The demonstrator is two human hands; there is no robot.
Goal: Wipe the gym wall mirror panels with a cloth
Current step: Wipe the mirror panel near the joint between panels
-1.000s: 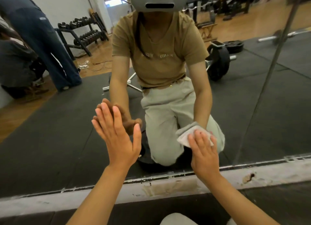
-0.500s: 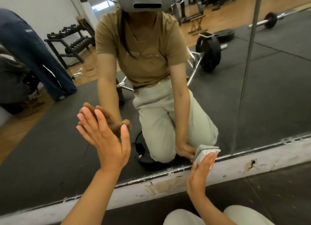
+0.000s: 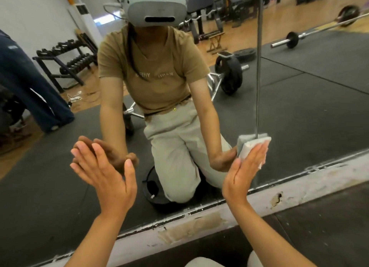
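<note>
Folded white cloth (image 3: 252, 149) lay pressed flat on the wall mirror panel (image 3: 311, 110) under the right hand's (image 3: 242, 171) straight fingers, at three o'clock of the bracing, wide-fingered left hand (image 3: 103, 170).

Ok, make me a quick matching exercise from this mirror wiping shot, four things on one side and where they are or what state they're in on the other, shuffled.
Things:
1. left hand
2. right hand
3. cloth
4. panel seam

States or places:
A. folded, white, pressed to the glass
B. vertical line running down to the cloth
C. flat, fingers spread, bare on the mirror
D. straight fingers pressing the cloth

Pairs: 1-C, 2-D, 3-A, 4-B
</note>
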